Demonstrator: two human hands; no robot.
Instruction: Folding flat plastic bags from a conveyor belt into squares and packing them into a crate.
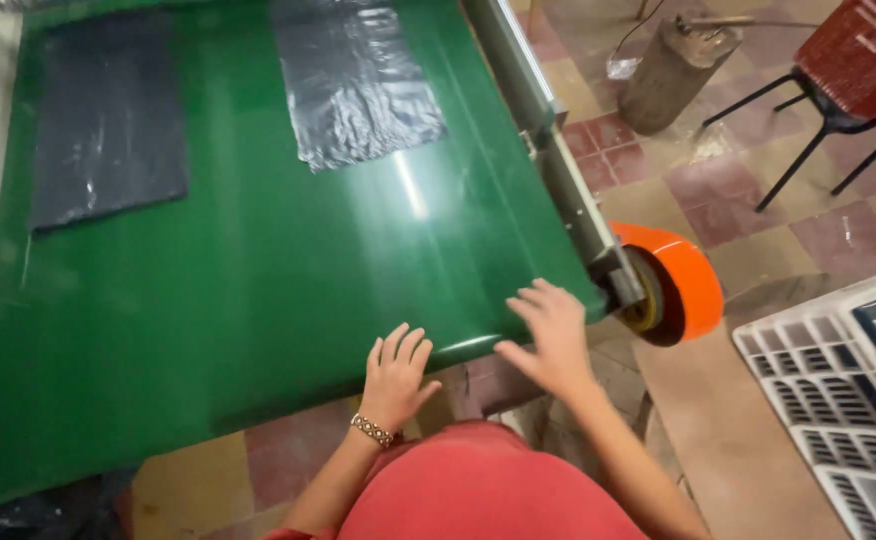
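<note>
Both hands rest flat at the near edge of the green conveyor belt (258,280): left hand (396,375) and right hand (553,335), fingers spread, holding nothing (two dark plastic sheets, (108,120) and (356,80), lie toward the far edge).

Green conveyor belt (258,260): smooth, glossy rubber-like sheet w/ a bright light streak reflected. Right-hand black bag (353,75): thin plastic film, crinkled, very shiny. Left-hand black bag (108,115): plastic, flatter, duller sheen. Side rail (543,130): painted metal, satin. Orange roller guard (683,280): glossy moulded plastic. Floor (728,180): worn matt tiles, dusty. White crate (818,390): matt plastic grid. Bracelet (371,430): beaded, seen at left wrist.
</note>
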